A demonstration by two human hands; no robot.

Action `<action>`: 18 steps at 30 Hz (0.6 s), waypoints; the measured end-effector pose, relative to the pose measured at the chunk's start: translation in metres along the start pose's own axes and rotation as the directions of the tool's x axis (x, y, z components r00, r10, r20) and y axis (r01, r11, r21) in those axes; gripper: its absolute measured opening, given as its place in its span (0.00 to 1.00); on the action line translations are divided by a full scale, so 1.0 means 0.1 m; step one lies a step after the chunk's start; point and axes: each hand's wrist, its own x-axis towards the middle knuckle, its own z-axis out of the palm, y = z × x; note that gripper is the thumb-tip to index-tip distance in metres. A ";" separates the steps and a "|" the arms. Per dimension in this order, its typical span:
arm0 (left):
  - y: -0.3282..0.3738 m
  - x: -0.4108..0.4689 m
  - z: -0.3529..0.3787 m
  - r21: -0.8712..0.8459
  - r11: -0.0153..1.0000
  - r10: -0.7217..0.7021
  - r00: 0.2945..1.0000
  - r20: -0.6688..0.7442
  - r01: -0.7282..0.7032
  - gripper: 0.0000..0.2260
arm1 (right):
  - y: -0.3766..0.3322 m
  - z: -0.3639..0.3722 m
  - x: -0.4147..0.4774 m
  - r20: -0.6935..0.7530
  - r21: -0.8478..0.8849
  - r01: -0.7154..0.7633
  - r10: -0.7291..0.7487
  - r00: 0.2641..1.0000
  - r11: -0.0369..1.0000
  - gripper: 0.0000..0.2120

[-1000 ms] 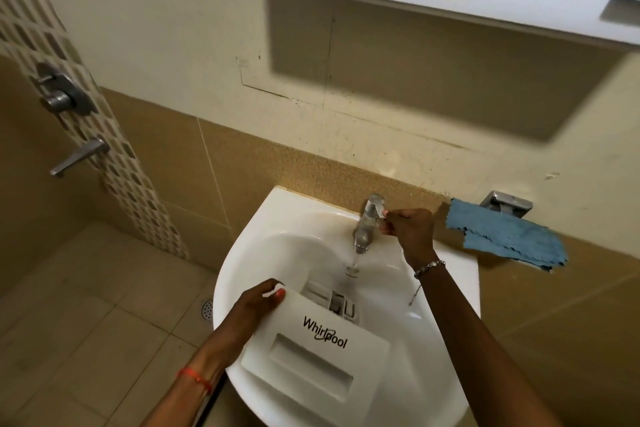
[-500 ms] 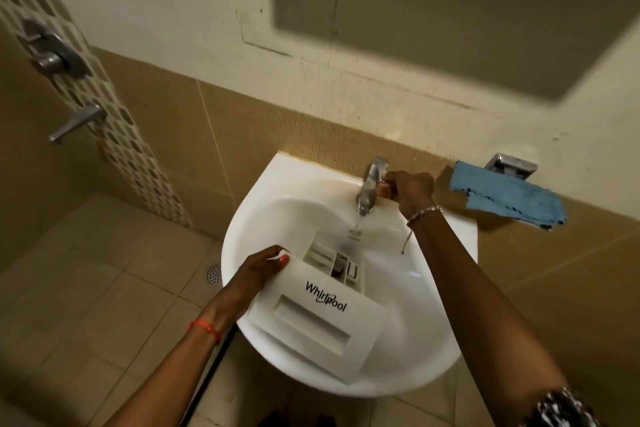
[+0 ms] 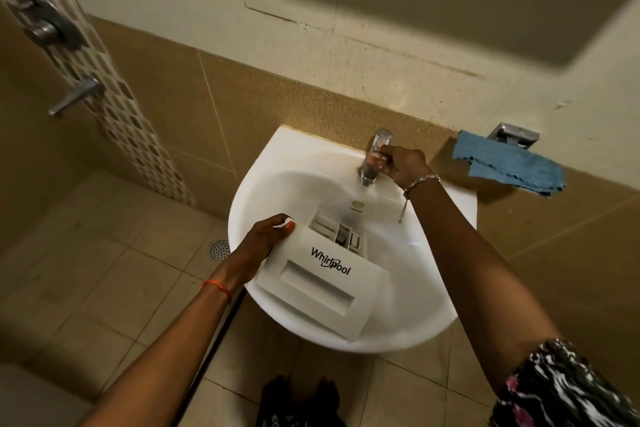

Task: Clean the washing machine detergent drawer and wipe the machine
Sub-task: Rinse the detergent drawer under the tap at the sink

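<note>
A white detergent drawer marked Whirlpool lies tilted in the white sink, front panel toward me, its compartments pointing at the drain. My left hand grips the drawer's left edge, thumb on top. At the back of the basin my right hand curls its fingers round the chrome tap. Water below the spout is too blurred to make out. A blue cloth hangs on a metal holder at the right wall.
Shower fittings and a lever sit on the tiled wall at the left. A round floor drain lies left of the sink. My feet stand on the beige floor tiles under the basin.
The camera has tilted down, so the mirror frame has left the view. Both hands keep their holds on the drawer and the tap. The thin stream seen earlier is no longer distinct.
</note>
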 end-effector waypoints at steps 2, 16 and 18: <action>0.00 0.00 0.00 0.001 1.000 0.003 1.000 -0.002 -0.003 0.09 | 0.06 -0.06 -0.14 0.077 -0.102 -0.006 0.014 0.997 0.995 0.07; 0.38 0.27 0.12 0.006 1.000 0.007 1.000 0.012 -0.007 0.08 | 0.96 -1.01 -1.43 0.087 -0.382 0.127 -0.101 0.991 0.915 0.10; 0.47 0.29 0.16 0.007 1.000 0.014 1.000 0.025 -0.014 0.09 | 0.96 -0.96 -1.49 0.079 -0.385 0.121 -0.098 0.992 0.915 0.05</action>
